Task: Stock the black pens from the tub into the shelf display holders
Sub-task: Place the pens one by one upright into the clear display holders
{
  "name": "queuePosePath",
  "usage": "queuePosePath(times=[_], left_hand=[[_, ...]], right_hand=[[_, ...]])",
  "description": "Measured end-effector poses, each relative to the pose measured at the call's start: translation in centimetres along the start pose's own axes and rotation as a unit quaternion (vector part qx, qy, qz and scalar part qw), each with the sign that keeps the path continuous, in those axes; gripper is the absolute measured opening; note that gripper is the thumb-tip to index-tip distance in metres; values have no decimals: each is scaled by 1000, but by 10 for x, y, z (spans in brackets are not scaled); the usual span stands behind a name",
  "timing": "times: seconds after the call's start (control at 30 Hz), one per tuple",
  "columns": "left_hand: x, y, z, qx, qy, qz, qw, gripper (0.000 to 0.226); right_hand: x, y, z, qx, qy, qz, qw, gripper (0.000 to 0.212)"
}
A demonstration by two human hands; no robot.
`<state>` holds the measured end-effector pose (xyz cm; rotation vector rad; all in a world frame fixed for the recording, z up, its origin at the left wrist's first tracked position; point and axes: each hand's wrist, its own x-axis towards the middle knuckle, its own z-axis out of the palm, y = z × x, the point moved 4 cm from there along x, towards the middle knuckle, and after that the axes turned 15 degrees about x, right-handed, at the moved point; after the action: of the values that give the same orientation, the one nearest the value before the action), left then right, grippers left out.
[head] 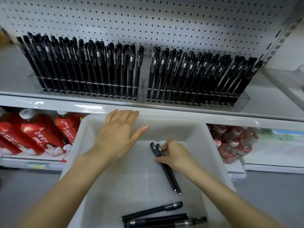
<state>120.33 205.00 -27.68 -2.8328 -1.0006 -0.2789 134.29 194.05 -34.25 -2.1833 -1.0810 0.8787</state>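
Two pens (170, 176) diagonal in tub (131, 178): caps toward far wall, tips near-right. Right hand (176, 155) pinches them; left hand (118, 134) flat on far rim.

left hand (118, 130) flat, right hand (176, 155) pinching pens (170, 176)

tub (181, 129): 1 | display holders (243, 100): 2 | held pens (169, 175): 2 | loose pens (152, 211): 3
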Motion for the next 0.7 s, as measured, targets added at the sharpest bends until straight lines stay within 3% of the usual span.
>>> queuePosePath(times=[0.13,0.3,0.47,0.7], left_hand=[[1,0,3,3,4,0,1000,80],[3,-2,-2,4,9,1,1000,84],[2,0,-18,-44,45,-15,998,75],[22,7,-50,-33,87,-28,995,67]], right_hand=[[4,4,1,9,-19,20,1000,25],[3,0,-10,58,0,-33,998,30],[-11,-29,-45,136,32,-136,981,29],[-51,-73,-121,155,93,-287,941,53]])
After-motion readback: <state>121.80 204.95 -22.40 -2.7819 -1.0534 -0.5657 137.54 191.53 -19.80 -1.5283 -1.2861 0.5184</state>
